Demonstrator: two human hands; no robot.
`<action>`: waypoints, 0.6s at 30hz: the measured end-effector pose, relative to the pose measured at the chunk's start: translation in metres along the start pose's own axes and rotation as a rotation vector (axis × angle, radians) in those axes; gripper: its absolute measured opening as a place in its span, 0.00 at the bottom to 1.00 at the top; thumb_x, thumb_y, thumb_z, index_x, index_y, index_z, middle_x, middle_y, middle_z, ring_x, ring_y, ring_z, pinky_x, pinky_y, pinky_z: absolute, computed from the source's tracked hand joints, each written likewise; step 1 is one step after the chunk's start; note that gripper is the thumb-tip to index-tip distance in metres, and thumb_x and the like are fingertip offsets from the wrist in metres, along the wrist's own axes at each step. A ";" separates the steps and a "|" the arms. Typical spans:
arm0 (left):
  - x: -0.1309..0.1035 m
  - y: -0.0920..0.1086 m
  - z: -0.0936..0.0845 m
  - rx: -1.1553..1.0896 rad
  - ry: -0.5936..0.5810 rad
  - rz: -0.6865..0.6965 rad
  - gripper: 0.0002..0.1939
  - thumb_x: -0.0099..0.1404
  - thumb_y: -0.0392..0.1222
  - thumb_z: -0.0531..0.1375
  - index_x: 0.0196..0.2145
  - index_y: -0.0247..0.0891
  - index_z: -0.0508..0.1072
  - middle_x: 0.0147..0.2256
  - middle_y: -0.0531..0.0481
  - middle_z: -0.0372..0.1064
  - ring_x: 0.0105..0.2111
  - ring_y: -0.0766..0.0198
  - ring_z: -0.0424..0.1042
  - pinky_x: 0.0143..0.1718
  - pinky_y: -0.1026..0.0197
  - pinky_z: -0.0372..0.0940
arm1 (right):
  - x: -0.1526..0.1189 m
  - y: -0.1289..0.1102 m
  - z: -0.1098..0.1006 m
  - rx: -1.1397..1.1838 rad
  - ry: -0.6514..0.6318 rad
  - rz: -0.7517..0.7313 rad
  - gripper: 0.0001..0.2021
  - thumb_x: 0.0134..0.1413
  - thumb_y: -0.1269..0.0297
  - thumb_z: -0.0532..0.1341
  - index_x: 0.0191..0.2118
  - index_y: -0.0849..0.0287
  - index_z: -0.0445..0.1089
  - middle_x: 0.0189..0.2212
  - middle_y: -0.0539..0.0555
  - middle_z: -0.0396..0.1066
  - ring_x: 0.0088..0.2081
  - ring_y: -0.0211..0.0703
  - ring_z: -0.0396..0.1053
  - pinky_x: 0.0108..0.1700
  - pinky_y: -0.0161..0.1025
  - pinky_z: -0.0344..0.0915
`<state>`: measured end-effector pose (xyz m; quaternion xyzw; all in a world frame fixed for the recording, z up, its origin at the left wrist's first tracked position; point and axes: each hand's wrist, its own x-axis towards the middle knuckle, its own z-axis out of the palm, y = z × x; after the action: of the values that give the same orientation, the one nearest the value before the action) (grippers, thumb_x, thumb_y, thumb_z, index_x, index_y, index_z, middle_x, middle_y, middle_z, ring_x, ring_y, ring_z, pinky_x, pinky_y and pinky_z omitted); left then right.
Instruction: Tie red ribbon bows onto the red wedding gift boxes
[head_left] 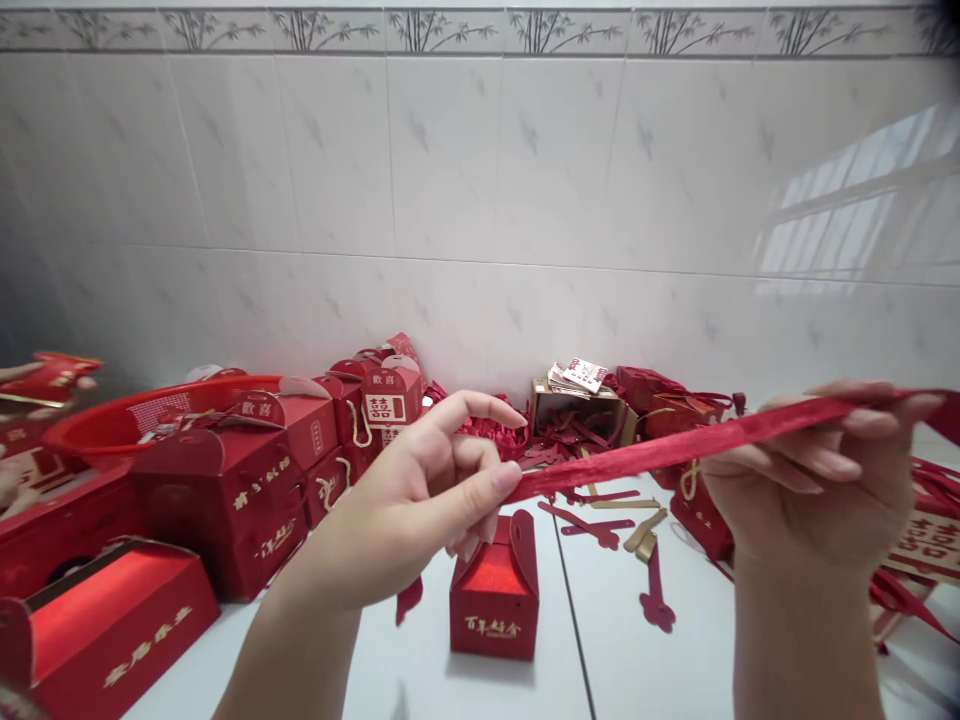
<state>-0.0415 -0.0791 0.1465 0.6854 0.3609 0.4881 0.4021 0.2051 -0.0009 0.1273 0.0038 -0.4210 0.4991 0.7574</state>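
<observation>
Left hand [442, 490]: thumb and fingers pinched on red ribbon [630, 458]
Right hand [817, 470]: fingers loosely curled, ribbon between
Small box [495, 610]: near, below ribbon

Beyond the right grip [817, 490], the red ribbon [637, 458] is cut off by the picture's right edge. The left grip [420, 510] hides part of the small box [495, 610] below it; well to that grip's left, another person's hands [11, 485] are cut off and boxes hide the lower part of the basket [64, 432].
</observation>
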 end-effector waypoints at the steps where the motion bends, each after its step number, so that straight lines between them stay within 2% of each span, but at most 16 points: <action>1: -0.001 0.002 -0.001 0.019 0.010 0.003 0.12 0.63 0.43 0.58 0.45 0.42 0.65 0.19 0.60 0.55 0.17 0.73 0.58 0.18 0.71 0.57 | 0.004 -0.001 0.001 0.069 0.029 0.029 0.06 0.53 0.57 0.63 0.28 0.48 0.72 0.16 0.42 0.64 0.11 0.27 0.50 0.10 0.27 0.47; 4: -0.004 0.006 -0.003 0.065 0.054 0.008 0.13 0.63 0.43 0.58 0.45 0.42 0.63 0.19 0.61 0.55 0.18 0.73 0.58 0.19 0.71 0.57 | 0.015 0.000 -0.004 0.176 0.159 0.073 0.09 0.59 0.61 0.58 0.30 0.56 0.71 0.20 0.44 0.67 0.18 0.26 0.61 0.17 0.22 0.58; 7: -0.007 0.010 -0.003 0.123 0.120 0.005 0.11 0.64 0.44 0.57 0.44 0.43 0.63 0.19 0.61 0.54 0.17 0.73 0.57 0.18 0.71 0.55 | 0.024 0.002 -0.013 0.190 0.316 0.069 0.08 0.61 0.69 0.55 0.35 0.57 0.71 0.25 0.46 0.70 0.24 0.28 0.68 0.23 0.26 0.63; 9: -0.011 0.013 -0.002 0.199 0.096 -0.009 0.07 0.64 0.43 0.56 0.40 0.42 0.65 0.20 0.60 0.56 0.18 0.72 0.57 0.19 0.71 0.56 | 0.028 0.003 -0.018 0.197 0.402 0.080 0.08 0.60 0.72 0.54 0.37 0.58 0.70 0.25 0.45 0.70 0.25 0.29 0.68 0.25 0.29 0.65; 11: -0.017 0.016 -0.001 0.317 -0.022 -0.012 0.03 0.64 0.41 0.56 0.34 0.41 0.66 0.22 0.57 0.60 0.21 0.71 0.61 0.23 0.68 0.60 | 0.032 0.003 -0.024 0.189 0.458 0.096 0.07 0.59 0.72 0.55 0.37 0.59 0.69 0.25 0.44 0.69 0.25 0.31 0.68 0.27 0.33 0.67; 13: -0.025 0.018 0.000 0.462 -0.203 -0.003 0.04 0.62 0.39 0.56 0.29 0.40 0.66 0.25 0.54 0.65 0.25 0.68 0.64 0.27 0.67 0.62 | 0.038 0.003 -0.033 0.198 0.491 0.139 0.07 0.59 0.71 0.53 0.35 0.60 0.68 0.24 0.45 0.68 0.25 0.33 0.68 0.27 0.35 0.68; 15: -0.033 0.019 0.000 0.614 -0.360 0.012 0.03 0.59 0.36 0.58 0.28 0.41 0.68 0.26 0.55 0.69 0.26 0.67 0.66 0.29 0.67 0.61 | 0.044 0.003 -0.048 0.209 0.502 0.183 0.10 0.61 0.72 0.50 0.33 0.60 0.67 0.24 0.46 0.66 0.26 0.32 0.68 0.27 0.33 0.68; 18: -0.036 0.014 -0.003 0.818 -0.424 -0.003 0.05 0.55 0.40 0.63 0.31 0.45 0.70 0.31 0.56 0.72 0.31 0.65 0.67 0.31 0.66 0.60 | 0.052 0.002 -0.073 0.108 0.501 0.171 0.16 0.59 0.80 0.45 0.27 0.59 0.65 0.23 0.46 0.61 0.19 0.25 0.61 0.20 0.24 0.61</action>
<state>-0.0520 -0.1165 0.1463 0.8721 0.4345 0.1541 0.1644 0.2576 0.0700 0.1127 -0.1151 -0.1921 0.5686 0.7916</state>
